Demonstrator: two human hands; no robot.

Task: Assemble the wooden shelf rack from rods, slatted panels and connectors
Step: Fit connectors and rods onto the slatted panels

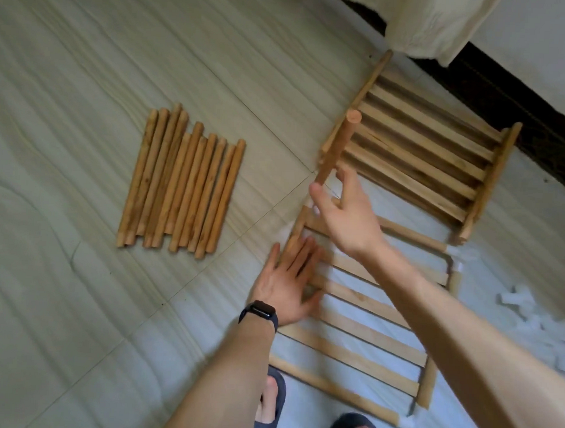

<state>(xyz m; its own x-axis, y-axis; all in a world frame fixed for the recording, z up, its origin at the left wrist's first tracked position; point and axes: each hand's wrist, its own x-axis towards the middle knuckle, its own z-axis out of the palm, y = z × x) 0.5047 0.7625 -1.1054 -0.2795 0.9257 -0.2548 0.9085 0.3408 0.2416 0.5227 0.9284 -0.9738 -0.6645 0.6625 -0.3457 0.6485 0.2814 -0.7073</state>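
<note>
Frame centre: the right hand (346, 213) pinches a round light-brown wooden rod (341, 142) upright at the corner of the slatted wooden panel (366, 334) lying on the floor, while the flat left hand (288, 278) pins the panel; the rod should probably be seated plumb.

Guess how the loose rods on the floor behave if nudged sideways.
The rods are round and lie loose on smooth floor, so they would probably roll apart. They look like straight solid wood, so likely stiff, not floppy. Being slim, each is probably light.

About eleven piled rods (182, 183), one upright rod (337, 148).
</note>
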